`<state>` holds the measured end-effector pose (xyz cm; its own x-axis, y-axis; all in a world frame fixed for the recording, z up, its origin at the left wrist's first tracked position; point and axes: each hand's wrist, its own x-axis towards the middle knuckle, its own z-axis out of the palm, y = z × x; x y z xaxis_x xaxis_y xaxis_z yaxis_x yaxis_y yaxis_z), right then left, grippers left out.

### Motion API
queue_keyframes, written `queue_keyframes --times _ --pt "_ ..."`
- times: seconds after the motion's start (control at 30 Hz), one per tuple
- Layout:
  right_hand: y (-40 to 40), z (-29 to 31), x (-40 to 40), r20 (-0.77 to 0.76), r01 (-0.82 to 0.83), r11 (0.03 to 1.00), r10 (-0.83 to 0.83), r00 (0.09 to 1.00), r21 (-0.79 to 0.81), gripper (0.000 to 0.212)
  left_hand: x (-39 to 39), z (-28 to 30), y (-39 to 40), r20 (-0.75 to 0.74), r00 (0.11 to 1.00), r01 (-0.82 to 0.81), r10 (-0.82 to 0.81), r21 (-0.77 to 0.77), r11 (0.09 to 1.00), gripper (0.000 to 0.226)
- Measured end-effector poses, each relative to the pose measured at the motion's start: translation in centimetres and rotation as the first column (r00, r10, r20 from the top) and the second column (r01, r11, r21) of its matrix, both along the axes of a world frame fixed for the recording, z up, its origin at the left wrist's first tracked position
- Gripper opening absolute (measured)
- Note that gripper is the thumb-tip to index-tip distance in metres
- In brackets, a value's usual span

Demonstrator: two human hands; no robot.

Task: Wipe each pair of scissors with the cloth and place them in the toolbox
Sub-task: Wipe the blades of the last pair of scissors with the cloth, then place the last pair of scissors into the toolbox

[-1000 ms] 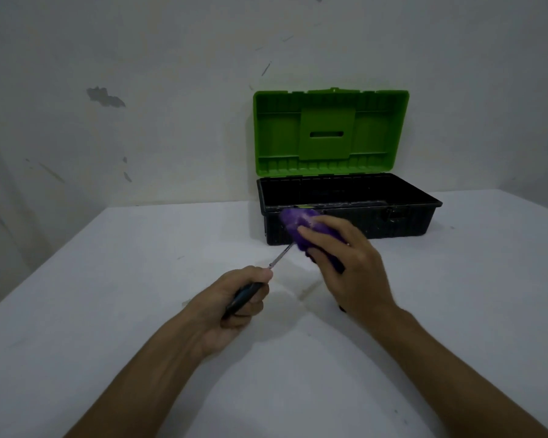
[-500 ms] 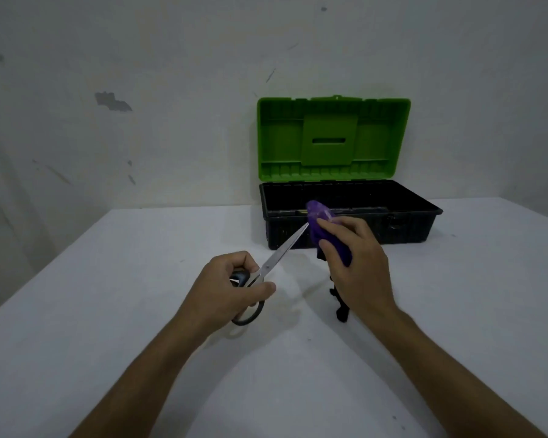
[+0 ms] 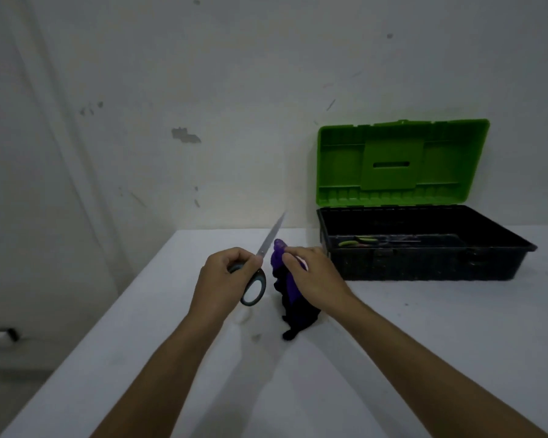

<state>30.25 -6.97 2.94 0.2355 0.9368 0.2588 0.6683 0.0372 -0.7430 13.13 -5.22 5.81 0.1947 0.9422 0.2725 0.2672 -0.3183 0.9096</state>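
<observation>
Scissors [image 3: 268, 245]: blade tip blurred at 12 o'clock; upper handle loop hidden inside the left hand [image 3: 225, 279].
Cloth [image 3: 290, 298]: upper part covered by the right hand [image 3: 314, 276].
Toolbox [image 3: 424, 263]: contents at 9 o'clock inside, with green handles, too dim and small to identify.
Table [image 3: 424, 343]: cut off at the 6 o'clock and 3 o'clock edges.
Both forearms: cut off at 6 o'clock.

- Scissors [image 3: 261, 263]: bright, smooth metal blades; dark handle loops, probably plastic, with a paler lining.
- Cloth [image 3: 287, 292] just beside the scissors: soft, matt purple fabric.
- Toolbox [image 3: 424, 260]: scuffed black plastic tub; its lid [image 3: 399, 162] is smooth green plastic.
- Table [image 3: 393, 343]: matt white.
</observation>
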Motion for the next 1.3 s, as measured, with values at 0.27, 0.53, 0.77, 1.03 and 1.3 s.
queue_keyframes --times 0.27,0.53,0.77,1.03,1.3 --pt "-1.8 1.2 1.9 -0.212 -0.123 0.989 0.139 0.967 0.083 0.012 3.0 0.2 3.6 0.027 0.999 0.048 -0.047 -0.015 0.999 0.018" --pt "-1.6 5.3 11.3 -0.275 0.109 0.985 -0.068 0.959 0.136 0.009 14.9 2.9 6.1 0.108 0.960 0.265 -0.260 -0.033 0.964 0.015" --pt "-0.4 8.4 24.6 0.424 0.314 0.948 -0.303 0.854 0.044 0.013 23.0 3.3 9.1 -0.326 0.898 0.329 -0.296 0.048 0.943 0.020" --pt "2.5 5.9 32.5 0.505 0.302 0.899 -0.109 0.856 -0.317 0.011 27.5 3.1 10.6 -0.588 0.740 0.493 -0.327 0.142 0.859 0.012" --pt "4.0 5.2 33.4 0.501 0.291 0.955 -0.227 0.835 -0.053 0.023 31.9 5.7 11.6 -0.632 0.745 0.509 -0.213 0.333 0.793 0.020"
